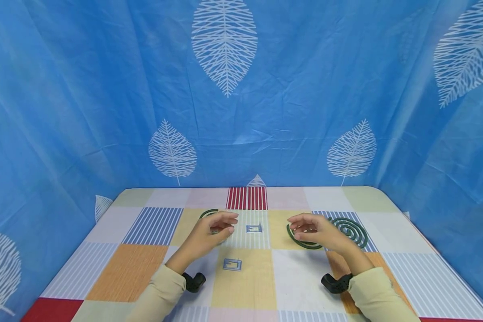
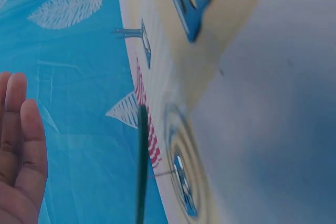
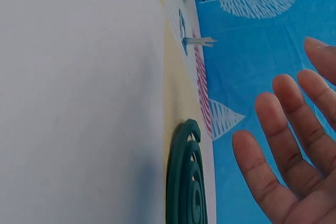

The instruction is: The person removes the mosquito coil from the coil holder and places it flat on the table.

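My left hand [image 1: 209, 235] hovers over the table's left middle, its fingers loosely bent around nothing. Behind it a dark green mosquito coil [image 1: 208, 212] is mostly hidden. In the left wrist view this coil [image 2: 142, 166] appears edge-on, raised on the prong of a metal coil stand [image 2: 184, 187]. Above a second green coil [image 1: 302, 244] is my right hand [image 1: 315, 230], relaxed and holding nothing; it covers part of that coil. A third spiral [image 1: 354, 230] lies just right of that hand. Between the hands sits a small metal stand [image 1: 254, 228]. Another stand [image 1: 232, 264] is nearer me.
A patchwork cloth [image 1: 245, 286] covers the table. Blue curtains with white leaf prints [image 1: 245, 134] hang behind it and along both sides. Each wrist wears a black camera, one on the left [image 1: 195, 282] and one on the right [image 1: 336, 284].
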Available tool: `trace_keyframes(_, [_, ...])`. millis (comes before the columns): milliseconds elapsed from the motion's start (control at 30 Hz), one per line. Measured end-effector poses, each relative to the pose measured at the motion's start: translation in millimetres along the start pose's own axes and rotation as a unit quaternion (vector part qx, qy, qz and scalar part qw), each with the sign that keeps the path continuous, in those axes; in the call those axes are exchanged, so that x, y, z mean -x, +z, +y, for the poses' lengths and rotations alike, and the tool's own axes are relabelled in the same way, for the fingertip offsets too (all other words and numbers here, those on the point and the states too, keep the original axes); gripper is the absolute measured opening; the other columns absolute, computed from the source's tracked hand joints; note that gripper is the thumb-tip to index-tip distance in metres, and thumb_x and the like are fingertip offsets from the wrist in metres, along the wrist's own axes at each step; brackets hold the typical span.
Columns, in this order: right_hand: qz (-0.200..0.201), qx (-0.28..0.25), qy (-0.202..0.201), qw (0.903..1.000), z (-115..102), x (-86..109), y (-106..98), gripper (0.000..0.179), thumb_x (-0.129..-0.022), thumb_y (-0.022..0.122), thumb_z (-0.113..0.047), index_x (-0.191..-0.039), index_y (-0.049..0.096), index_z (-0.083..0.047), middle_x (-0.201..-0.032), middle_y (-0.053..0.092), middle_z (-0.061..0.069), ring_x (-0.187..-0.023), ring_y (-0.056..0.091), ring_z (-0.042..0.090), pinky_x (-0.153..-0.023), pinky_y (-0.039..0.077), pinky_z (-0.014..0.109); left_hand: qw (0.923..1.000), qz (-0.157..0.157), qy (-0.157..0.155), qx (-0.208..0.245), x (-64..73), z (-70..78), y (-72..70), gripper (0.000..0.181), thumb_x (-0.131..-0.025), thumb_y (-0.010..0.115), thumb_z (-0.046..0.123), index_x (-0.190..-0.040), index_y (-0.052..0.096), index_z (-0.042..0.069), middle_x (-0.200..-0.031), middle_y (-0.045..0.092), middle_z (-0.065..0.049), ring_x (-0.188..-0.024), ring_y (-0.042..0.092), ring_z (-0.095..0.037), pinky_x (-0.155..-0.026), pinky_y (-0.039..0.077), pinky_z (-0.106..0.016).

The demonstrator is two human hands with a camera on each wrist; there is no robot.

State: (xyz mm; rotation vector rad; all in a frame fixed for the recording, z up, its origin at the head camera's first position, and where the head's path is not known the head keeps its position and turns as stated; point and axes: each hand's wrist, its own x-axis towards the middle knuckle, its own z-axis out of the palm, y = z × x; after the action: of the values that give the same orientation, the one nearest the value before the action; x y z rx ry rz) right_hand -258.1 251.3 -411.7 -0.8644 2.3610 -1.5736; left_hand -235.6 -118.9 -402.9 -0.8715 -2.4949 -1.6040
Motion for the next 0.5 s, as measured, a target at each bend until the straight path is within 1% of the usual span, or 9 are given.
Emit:
trace_keyframes(100, [-0.005, -0.005, 0.002, 1.0, 1, -2.7, 3, 0.044, -0.102, 0.072, 0.001, -0.138, 0.057, 0.02, -0.123, 0.067, 0.035, -0.105, 0.069, 0.012, -0.087, 0.058, 0.026, 1.0, 0.003, -0.006, -0.002, 2.7, -1.3, -2.5, 0.036, -0.107, 0.069, 0.011, -0.141, 0.067, -0.001, -0.129, 0.073, -0.023, -0.111, 0.072, -0.026, -0.095, 0.058, -0.031])
trace_keyframes(200, [-0.009, -0.012, -0.005, 0.9999, 3, -5.8, 6, 0.043, -0.102, 0.072, 0.001, -0.137, 0.057, 0.021, -0.121, 0.066, 0.038, -0.103, 0.069, 0.011, -0.085, 0.058, 0.026, 1.0, 0.002, -0.006, -0.001, 5.4, -4.8, -5.6, 0.037, -0.107, 0.069, 0.01, -0.141, 0.066, -0.004, -0.13, 0.073, -0.023, -0.112, 0.072, -0.028, -0.096, 0.058, -0.032])
trace_keyframes(300, [-0.01, -0.018, -0.017, 0.9997, 5, -8.9, 9, 0.044, -0.101, 0.073, 0.001, -0.136, 0.057, 0.022, -0.119, 0.066, 0.039, -0.102, 0.07, 0.009, -0.085, 0.058, 0.025, 0.9999, 0.002, -0.014, 0.004, 8.3, -7.9, -9.1, 0.038, -0.107, 0.069, 0.01, -0.142, 0.065, -0.004, -0.131, 0.072, -0.023, -0.114, 0.072, -0.029, -0.097, 0.058, -0.032])
trace_keyframes(367, [-0.011, -0.019, -0.023, 0.9995, 6, -11.3, 12, 0.045, -0.101, 0.073, 0.0, -0.136, 0.056, 0.023, -0.119, 0.067, 0.038, -0.102, 0.07, 0.008, -0.085, 0.058, 0.025, 0.9997, 0.005, -0.024, 0.006, 9.9, -10.2, -11.6, 0.038, -0.107, 0.069, 0.01, -0.143, 0.065, -0.002, -0.131, 0.073, -0.021, -0.114, 0.071, -0.029, -0.098, 0.057, -0.033])
trace_keyframes(500, [-0.013, -0.019, -0.03, 0.9993, 6, -16.4, 17, 0.045, -0.101, 0.074, -0.001, -0.135, 0.056, 0.023, -0.118, 0.069, 0.035, -0.104, 0.071, 0.011, -0.086, 0.058, 0.025, 0.9987, 0.016, -0.047, 0.014, 11.3, -13.9, -16.4, 0.04, -0.107, 0.07, 0.009, -0.146, 0.064, 0.001, -0.131, 0.072, -0.021, -0.115, 0.07, -0.026, -0.099, 0.056, -0.032])
